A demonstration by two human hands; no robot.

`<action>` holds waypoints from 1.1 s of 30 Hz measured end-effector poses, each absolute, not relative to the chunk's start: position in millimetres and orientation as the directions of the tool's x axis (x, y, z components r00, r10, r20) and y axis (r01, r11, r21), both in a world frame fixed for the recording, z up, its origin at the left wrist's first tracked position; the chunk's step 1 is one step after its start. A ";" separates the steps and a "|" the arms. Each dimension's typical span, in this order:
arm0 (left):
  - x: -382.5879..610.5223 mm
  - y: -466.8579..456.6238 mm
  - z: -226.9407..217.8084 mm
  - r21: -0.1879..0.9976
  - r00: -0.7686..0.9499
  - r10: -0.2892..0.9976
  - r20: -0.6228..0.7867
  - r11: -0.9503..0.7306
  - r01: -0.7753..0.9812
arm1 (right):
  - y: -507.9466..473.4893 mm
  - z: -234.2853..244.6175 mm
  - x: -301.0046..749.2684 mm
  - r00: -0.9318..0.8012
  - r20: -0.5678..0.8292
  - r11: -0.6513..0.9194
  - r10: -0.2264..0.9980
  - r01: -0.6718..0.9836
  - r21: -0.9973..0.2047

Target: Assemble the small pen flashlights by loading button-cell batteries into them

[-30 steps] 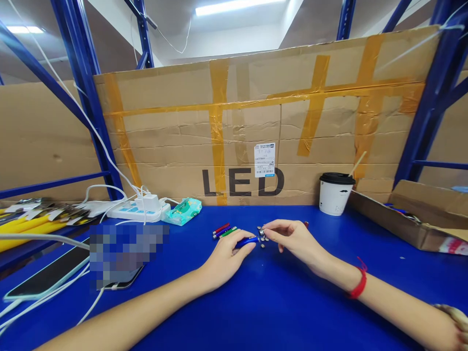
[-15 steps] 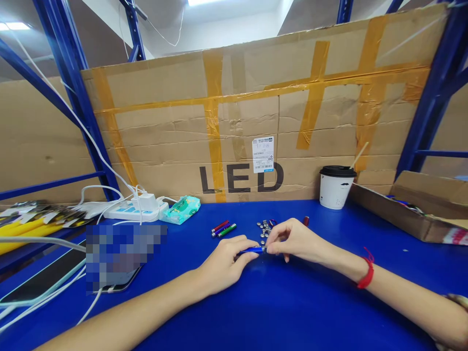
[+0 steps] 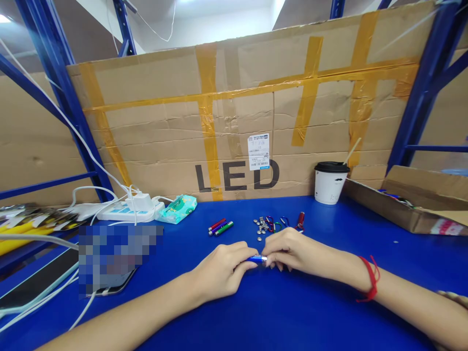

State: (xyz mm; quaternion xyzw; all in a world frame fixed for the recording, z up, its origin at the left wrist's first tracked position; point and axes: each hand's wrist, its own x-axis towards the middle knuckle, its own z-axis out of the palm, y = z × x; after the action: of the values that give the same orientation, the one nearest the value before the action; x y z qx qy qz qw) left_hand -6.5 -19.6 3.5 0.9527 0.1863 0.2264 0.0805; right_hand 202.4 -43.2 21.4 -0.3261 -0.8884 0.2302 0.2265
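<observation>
My left hand (image 3: 226, 270) is closed around a small blue flashlight (image 3: 256, 259), which lies level between thumb and fingers with its silver end pointing right. At that silver end, the thumb and fingertips of my right hand (image 3: 287, 248) are pinched together; any small part between them is hidden. Just behind the hands lie several silver button cells (image 3: 260, 226) in a loose group. Beside them are small carabiners, among them a red one (image 3: 269, 225) and a blue one (image 3: 284, 222). A red flashlight (image 3: 300, 220) stands out behind my right wrist.
Red, purple and green flashlights (image 3: 224, 229) lie together behind my left hand. A tissue pack (image 3: 178, 208), power strip (image 3: 124, 212), cables and phones (image 3: 40, 280) occupy the left. A lidded paper cup (image 3: 330, 185) and an open carton (image 3: 395, 209) stand at right, before a cardboard wall (image 3: 164, 131).
Both hands have moved slightly nearer to me with the blue flashlight. The carabiners behind my right hand show more now. The whole view has shifted a little.
</observation>
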 end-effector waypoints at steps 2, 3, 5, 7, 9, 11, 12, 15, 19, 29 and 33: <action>-6.5 -19.1 3.1 0.234 0.823 0.401 0.403 -0.914 0.330 | -44.5 22.0 200.9 -0.694 0.276 0.719 0.665 0.493 -0.490; -6.4 -18.7 2.6 0.239 0.816 0.410 0.407 -0.911 0.338 | -45.0 22.0 199.7 -0.691 0.289 0.727 0.662 0.500 -0.470; -6.2 -17.9 1.5 0.253 0.804 0.426 0.415 -0.903 0.348 | -45.8 21.1 197.0 -0.670 0.311 0.723 0.674 0.513 -0.462; -6.2 -17.2 0.4 0.260 0.794 0.438 0.421 -0.897 0.357 | -46.7 19.4 194.6 -0.640 0.325 0.703 0.696 0.515 -0.490; -6.3 -16.7 0.0 0.257 0.787 0.443 0.428 -0.895 0.364 | -47.6 17.1 193.0 -0.609 0.320 0.666 0.726 0.503 -0.552; -6.4 -16.5 0.4 0.247 0.784 0.442 0.436 -0.896 0.368 | -48.4 14.7 192.1 -0.576 0.292 0.605 0.764 0.480 -0.635; -6.4 -16.5 0.8 0.241 0.785 0.439 0.438 -0.898 0.368 | -48.7 13.7 191.7 -0.559 0.266 0.563 0.786 0.468 -0.681; -6.2 -16.9 2.4 0.222 0.785 0.430 0.446 -0.903 0.369 | -48.9 11.9 190.8 -0.507 0.164 0.415 0.846 0.435 -0.799; -6.1 -17.4 3.3 0.225 0.797 0.435 0.419 -0.900 0.374 | -48.4 12.6 188.7 -0.477 0.088 0.316 0.874 0.423 -0.849; -3.3 -12.3 4.4 0.404 0.770 0.509 0.383 -0.842 0.356 | -40.8 8.8 190.1 -0.484 0.080 0.286 0.872 0.368 -0.885; -1.6 -10.8 4.1 0.475 0.717 0.589 0.373 -0.785 0.398 | -35.1 6.6 191.5 -0.486 0.095 0.275 0.869 0.314 -0.909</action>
State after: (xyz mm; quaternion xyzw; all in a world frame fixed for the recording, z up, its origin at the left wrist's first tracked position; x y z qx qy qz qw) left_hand -1.6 -10.8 4.1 0.9081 0.2717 0.2605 0.1835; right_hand 191.5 -35.1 6.6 -0.4016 -0.7362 0.4485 0.3091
